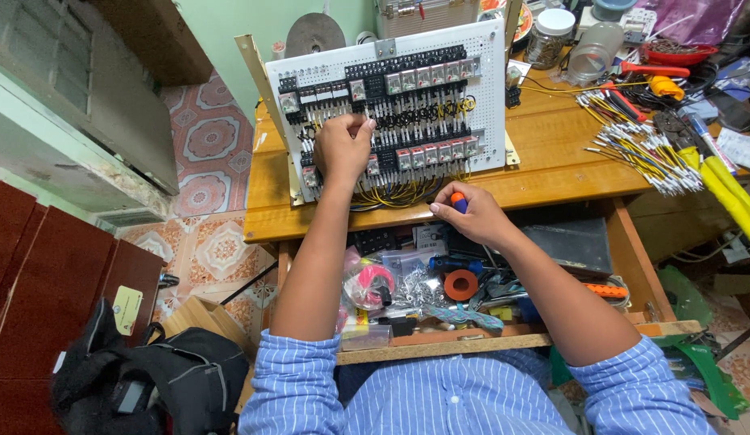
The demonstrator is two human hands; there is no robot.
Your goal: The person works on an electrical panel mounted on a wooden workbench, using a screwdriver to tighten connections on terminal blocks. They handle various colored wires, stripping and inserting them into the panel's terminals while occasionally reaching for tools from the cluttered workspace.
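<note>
Head view, landmark: the white board (488, 89) full of black blocks and wires, standing tilted on the wooden table (552, 153).
Left hand: the left hand (342, 149) is up against the lower left part of the board, fingers curled and pressed on the rows of blocks; whether it pinches a wire I cannot tell.
Right hand: the right hand (471, 217) is below the board's lower edge, at the front rim of the table, closed around a screwdriver (458, 201) whose orange and blue handle end shows above the fingers.
Wires on board: yellow and black wires (399, 193) hang in loops under the board's bottom row, just left of the right hand.
Loose wires: a bundle of yellow wires with white ends (645, 153) lies on the table to the right of the board, well apart from both hands.
Jar: a clear jar with a white lid (550, 36) stands behind the board's upper right corner.
Drawer: an open drawer (439, 342) below the board holds tape rolls, small bags and tools, under the right hand.
Bag: a black bag (149, 379) sits on the tiled floor far left of the board.
</note>
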